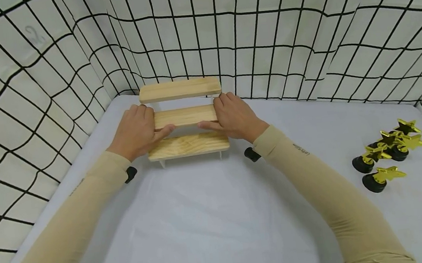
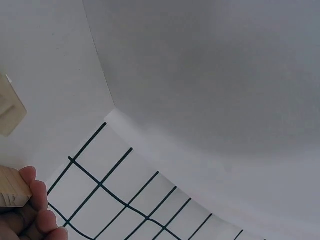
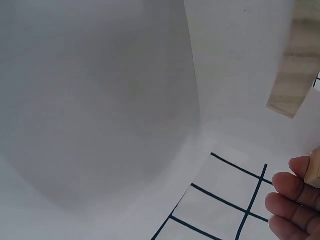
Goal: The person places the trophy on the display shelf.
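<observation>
A small stepped rack with three pale wooden boards stands at the far side of the white table. My left hand grips the left end of the middle board, its thumb along the front edge. At the opposite end my right hand holds the same board in a matching way. The top board sits behind, and the bottom board in front has short white legs. Both wrist views show curled fingers at the board's ends; the right fingers lie at the frame edge.
Several gold star trophies with black bases lie on the right of the white table. Black wire mesh over white sheeting borders the back and sides, close behind the rack. A dark wrist device shows beside the right sleeve.
</observation>
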{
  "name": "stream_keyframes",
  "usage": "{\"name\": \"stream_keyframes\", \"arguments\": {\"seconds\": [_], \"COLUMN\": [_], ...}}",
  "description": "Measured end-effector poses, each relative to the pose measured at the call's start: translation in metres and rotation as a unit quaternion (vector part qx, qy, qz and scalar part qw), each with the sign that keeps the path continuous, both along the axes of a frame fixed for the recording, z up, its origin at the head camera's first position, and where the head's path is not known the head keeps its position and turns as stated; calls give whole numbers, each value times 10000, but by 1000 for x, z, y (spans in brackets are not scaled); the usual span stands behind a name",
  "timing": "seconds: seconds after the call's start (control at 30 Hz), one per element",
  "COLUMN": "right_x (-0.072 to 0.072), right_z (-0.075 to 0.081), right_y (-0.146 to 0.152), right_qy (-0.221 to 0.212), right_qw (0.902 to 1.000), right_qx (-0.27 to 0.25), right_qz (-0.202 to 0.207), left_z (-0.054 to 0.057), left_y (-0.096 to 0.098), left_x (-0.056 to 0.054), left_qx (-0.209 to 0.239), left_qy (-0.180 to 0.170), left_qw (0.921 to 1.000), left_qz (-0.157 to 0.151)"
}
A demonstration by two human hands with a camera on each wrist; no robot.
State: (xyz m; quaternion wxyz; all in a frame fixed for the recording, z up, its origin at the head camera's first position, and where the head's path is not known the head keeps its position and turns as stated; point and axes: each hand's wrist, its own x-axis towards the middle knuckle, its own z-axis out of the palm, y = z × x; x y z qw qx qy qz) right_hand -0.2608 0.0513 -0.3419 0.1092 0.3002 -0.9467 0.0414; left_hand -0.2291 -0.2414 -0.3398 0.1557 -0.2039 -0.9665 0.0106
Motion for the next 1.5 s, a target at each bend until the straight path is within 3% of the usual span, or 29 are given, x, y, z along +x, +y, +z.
{"name": "stream_keyframes", "arguments": {"seconds": [0.5, 0.87, 1.13, 1.5], "right_x": [13, 19, 28, 45], "right_z": [0, -4, -6, -6], "right_y": [41, 73, 99, 129], "right_qy": [12, 434, 383, 295], "right_qw": [9992, 9986, 9981, 9975], "right_qx": [174, 33, -35, -88], "right_qz": [-371, -316, -485, -638], "left_z": [-2, -2, -3, -8], "left_y": [38, 70, 96, 124], "left_x": [-6, -7, -7, -3], "left_qx": [-87, -31, -12, 77], "left_qy": [181, 113, 302, 245], "left_qw": [9991, 9989, 9966, 9961], "left_qz": [-366, -462, -767, -844]}}
